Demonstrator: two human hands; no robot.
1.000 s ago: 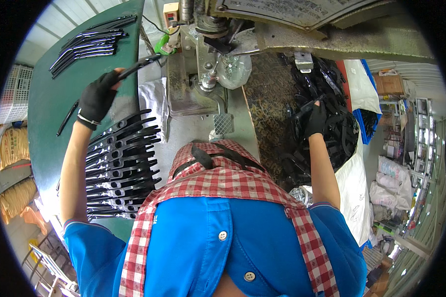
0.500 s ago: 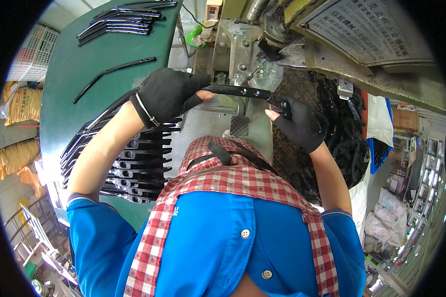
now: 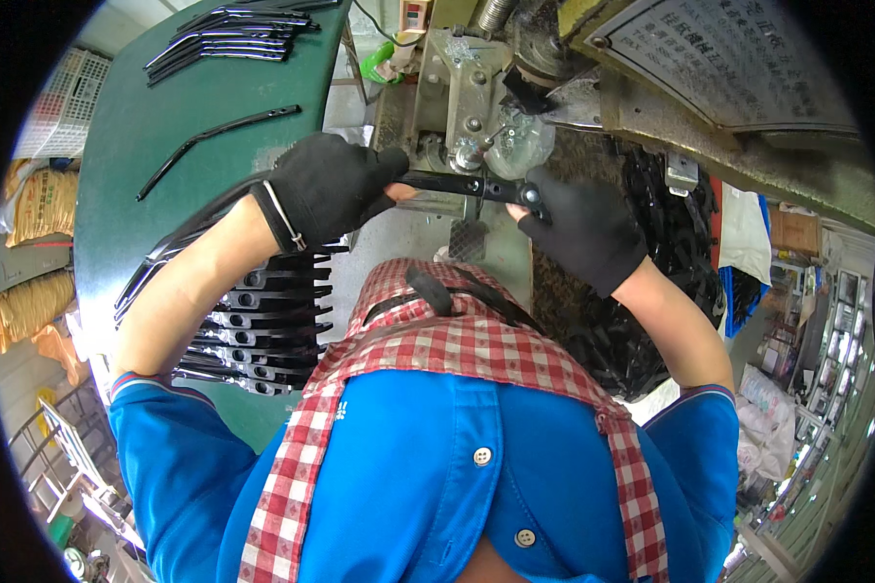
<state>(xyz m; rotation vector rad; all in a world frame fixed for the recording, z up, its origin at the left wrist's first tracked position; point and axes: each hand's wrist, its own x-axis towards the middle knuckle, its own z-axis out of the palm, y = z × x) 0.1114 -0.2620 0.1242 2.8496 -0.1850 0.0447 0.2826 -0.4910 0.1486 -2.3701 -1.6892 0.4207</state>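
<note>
My left hand (image 3: 329, 189), in a black fingerless glove, is closed around a long black metal rod (image 3: 445, 182). The rod runs from the green table to the front of the machine. At its right end a short black bracket (image 3: 511, 192) with a round bolt or hole lies against the rod. My right hand (image 3: 591, 231), gloved the same way, pinches this bracket between thumb and fingers. Just beyond the rod is the machine's small round metal tip (image 3: 469, 155). Whether rod and bracket touch it, I cannot tell.
The green table (image 3: 117, 228) holds a single bent rod (image 3: 214, 144), a far bundle of rods (image 3: 228, 41) and stacked bracketed rods (image 3: 253, 335) near my left arm. A heap of black parts (image 3: 651, 282) lies at right. A foot pedal (image 3: 468, 240) shows below the machine (image 3: 452, 87).
My right hand has moved slightly left, and the bracket now overlaps the rod's end in line with it. My right elbow has swung outward. My left hand stays closed on the rod.
</note>
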